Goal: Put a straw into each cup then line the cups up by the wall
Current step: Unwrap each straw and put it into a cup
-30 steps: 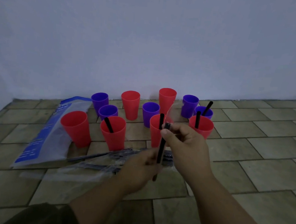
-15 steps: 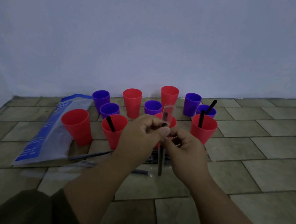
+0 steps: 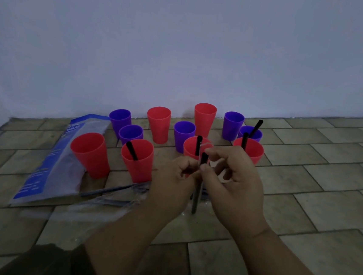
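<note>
Several red and purple cups stand on the tiled floor near the wall. Black straws stick out of the front red cup (image 3: 137, 162), the middle red cup (image 3: 191, 148), the right red cup (image 3: 251, 149) and the purple cup (image 3: 250, 133) behind it. The left red cup (image 3: 89, 153) holds none. Both hands meet in front of the middle cup around one upright black straw (image 3: 196, 196) in a clear wrapper. My right hand (image 3: 234, 182) pinches the straw near its top. My left hand (image 3: 173, 181) pinches the wrapper beside it.
A blue-and-clear plastic bag (image 3: 49, 160) lies flat at the left. A clear packet of wrapped straws (image 3: 108, 196) lies on the floor under my left forearm. The white wall (image 3: 184, 49) rises just behind the cups. Bare tiles stretch to the right.
My left hand rose from the straw packet to meet my right hand at the straw's top. Both hands now work the wrapper, and the straw's black tip shows above my fingers.
</note>
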